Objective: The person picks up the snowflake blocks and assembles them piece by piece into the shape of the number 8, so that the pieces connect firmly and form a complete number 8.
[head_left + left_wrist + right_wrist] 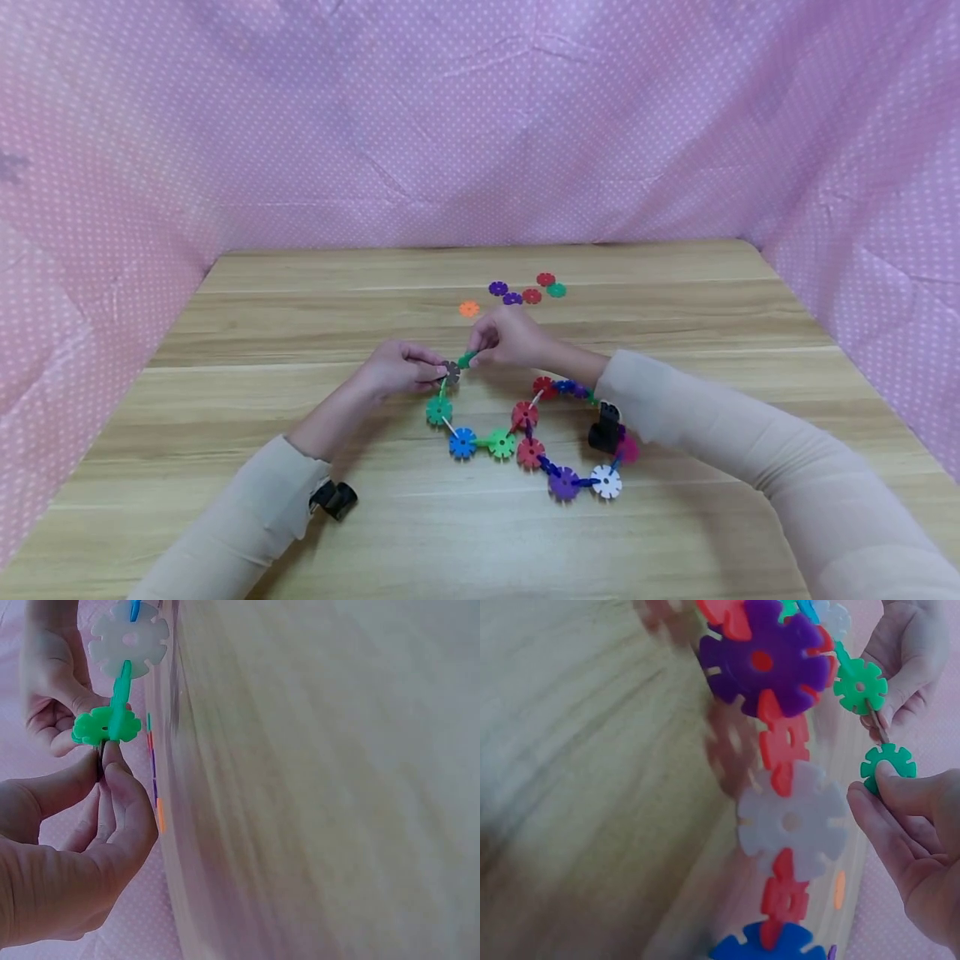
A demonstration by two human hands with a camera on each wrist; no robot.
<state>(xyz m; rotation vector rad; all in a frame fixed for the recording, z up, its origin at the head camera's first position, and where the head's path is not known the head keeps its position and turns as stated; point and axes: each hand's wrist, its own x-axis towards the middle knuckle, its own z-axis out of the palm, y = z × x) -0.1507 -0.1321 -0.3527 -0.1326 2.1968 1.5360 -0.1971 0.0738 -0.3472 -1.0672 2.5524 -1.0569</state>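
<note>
Near the middle of the table, my left hand [393,368] pinches a dark grey notched disc [452,372] between thumb and fingers. That disc hangs on the end of a chain of interlocking snowflake discs, next to a green disc [438,411]. My right hand [513,336] pinches another green disc [889,751] by thumb and fingers, its edge right at the dark disc's rim. In the right wrist view the dark disc appears edge-on between the two green ones. The chain runs past a blue disc [462,442] and a light green disc [502,443] to red discs.
A closed loop of linked discs, including a purple disc [564,483] and a white disc [606,482], lies under my right forearm, which hides part of it. Beyond my hands lie an orange disc [468,308] and several loose purple, red and green ones. Pink dotted cloth [480,125] surrounds the table.
</note>
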